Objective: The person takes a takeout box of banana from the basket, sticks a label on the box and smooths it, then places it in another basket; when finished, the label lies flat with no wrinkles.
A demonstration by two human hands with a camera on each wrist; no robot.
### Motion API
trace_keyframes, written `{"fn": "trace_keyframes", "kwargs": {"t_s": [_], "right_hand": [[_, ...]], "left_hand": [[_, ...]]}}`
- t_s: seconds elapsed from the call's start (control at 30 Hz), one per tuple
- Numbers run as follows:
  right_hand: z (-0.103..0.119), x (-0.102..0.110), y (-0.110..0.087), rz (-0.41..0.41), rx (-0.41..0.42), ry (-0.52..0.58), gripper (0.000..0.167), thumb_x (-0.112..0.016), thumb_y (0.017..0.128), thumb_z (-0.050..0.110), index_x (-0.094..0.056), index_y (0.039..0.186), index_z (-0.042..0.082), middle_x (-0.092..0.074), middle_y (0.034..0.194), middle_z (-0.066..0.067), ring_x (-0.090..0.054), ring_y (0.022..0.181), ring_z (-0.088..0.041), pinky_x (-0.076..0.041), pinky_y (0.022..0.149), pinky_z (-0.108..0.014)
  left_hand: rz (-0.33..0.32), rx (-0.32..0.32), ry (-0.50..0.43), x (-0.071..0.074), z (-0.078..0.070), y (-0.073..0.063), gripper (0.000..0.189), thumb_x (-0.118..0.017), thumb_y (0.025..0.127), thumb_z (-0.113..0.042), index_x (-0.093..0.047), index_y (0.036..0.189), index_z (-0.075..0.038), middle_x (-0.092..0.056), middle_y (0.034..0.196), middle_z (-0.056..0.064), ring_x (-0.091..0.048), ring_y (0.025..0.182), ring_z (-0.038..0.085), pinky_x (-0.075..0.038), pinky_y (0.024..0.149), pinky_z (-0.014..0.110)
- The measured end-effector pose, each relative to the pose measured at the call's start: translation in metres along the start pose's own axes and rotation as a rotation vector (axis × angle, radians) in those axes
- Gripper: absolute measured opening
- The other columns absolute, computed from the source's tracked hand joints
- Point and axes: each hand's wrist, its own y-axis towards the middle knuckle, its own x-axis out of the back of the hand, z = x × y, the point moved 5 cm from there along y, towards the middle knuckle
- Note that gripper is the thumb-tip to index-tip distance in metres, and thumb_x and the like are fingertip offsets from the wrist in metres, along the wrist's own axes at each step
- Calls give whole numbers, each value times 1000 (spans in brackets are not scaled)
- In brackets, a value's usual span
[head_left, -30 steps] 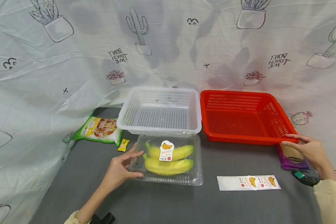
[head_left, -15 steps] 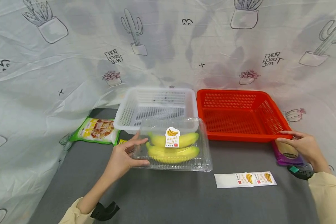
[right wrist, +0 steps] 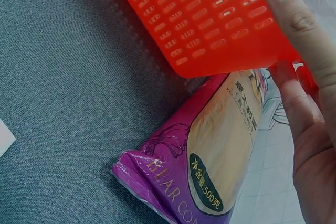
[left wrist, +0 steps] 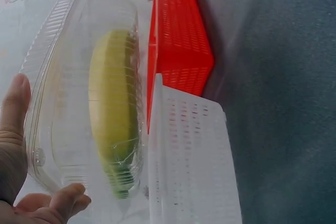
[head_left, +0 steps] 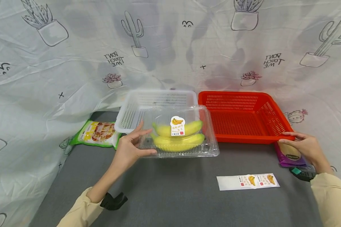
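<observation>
My left hand (head_left: 129, 149) grips the left end of a clear plastic clamshell box (head_left: 207, 146) and holds it raised off the table. Inside lie two yellow bananas (head_left: 179, 143); a white banana sticker (head_left: 177, 126) is on the lid. In the head view the box overlaps the front of the white basket (head_left: 122, 116) and a corner of the red basket (head_left: 244, 138). Seen from the left wrist, one banana (left wrist: 113, 103) shows through the box side. My right hand (head_left: 307, 148) pinches the red basket's front right corner, thumb and fingers on its rim.
Under the red basket's corner lies a purple bag (right wrist: 220, 145). A black and green object (head_left: 302, 173) sits beside it. A strip of banana stickers (head_left: 248, 182) lies on the grey table (head_left: 170, 195). At the left is a green and white food bag (head_left: 98, 134).
My left hand has lifted the clamshell box upward and away from me, slightly right, toward the baskets. My right hand keeps its hold on the red basket's corner.
</observation>
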Motion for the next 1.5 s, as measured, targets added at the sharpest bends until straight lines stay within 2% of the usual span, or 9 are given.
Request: {"fn": "trace_keyframes", "kwargs": {"t_s": [0.1,0.27,0.43,0.7,0.8,1.0,1.07,1.17,1.5], "right_hand": [[-1,0,-1,-8,3,-2,66,-66,87,47,-54,124,-7,-37,133,-41,-30,113,-52,-39,66,-33],[-1,0,-2,-12,1,-3,69,-66,87,47,-51,125,-9,-36,134,-41,-29,116,-54,-40,66,-33],[0,-1,-1,1,-8,8,70,-66,87,48,-52,127,-7,-34,136,-40,-28,117,-53,-40,68,-34],[2,-1,0,-5,-1,28,66,-67,87,48,-54,126,-5,-35,138,-39,-29,118,-51,-37,73,-40],[3,0,-1,-6,6,31,65,-67,87,47,-55,125,-5,-35,137,-39,-29,117,-50,-38,72,-38],[4,0,-1,-1,9,22,68,-67,87,47,-53,125,-7,-37,136,-39,-31,115,-50,-40,67,-29],[4,0,-1,-2,11,26,69,-67,86,47,-53,125,-8,-37,136,-39,-31,114,-49,-41,65,-26],[5,0,0,-2,11,32,68,-68,86,47,-54,125,-7,-37,136,-39,-32,114,-48,-41,65,-24],[3,1,-1,-4,17,42,66,-68,86,46,-55,124,-7,-38,135,-39,-33,113,-47,-41,66,-25]], "left_hand": [[-21,-29,-25,-2,-3,7,64,-89,65,-19,-66,125,-14,-29,154,-9,-54,111,12,-45,72,18],[-41,-85,-120,-8,-5,18,59,-89,64,-12,-68,119,-8,-40,148,-13,-44,129,11,-47,90,27],[-52,-116,-157,-14,-4,28,48,-89,64,-7,-70,108,-2,-46,145,-9,-54,122,20,-46,94,42],[-46,-141,-222,-22,-11,42,34,-87,65,-2,-61,86,7,-49,143,-4,-58,116,32,-47,75,28],[-58,-165,-234,-26,-15,48,34,-87,64,0,-58,81,7,-52,140,-1,-62,106,31,-38,60,24],[-70,-194,-241,-37,-25,61,32,-87,65,0,-59,79,5,-53,139,6,-69,91,24,-39,61,25],[-71,-203,-227,-41,-26,67,32,-87,65,-1,-59,79,5,-53,139,8,-68,71,23,-34,53,24],[-69,-223,-205,-49,-26,75,33,-88,64,-5,-59,79,5,-54,138,7,-70,80,27,-28,49,25],[-27,-220,-228,-73,-37,98,33,-87,66,-6,-59,80,5,-55,137,7,-56,120,22,-46,74,27]]}}
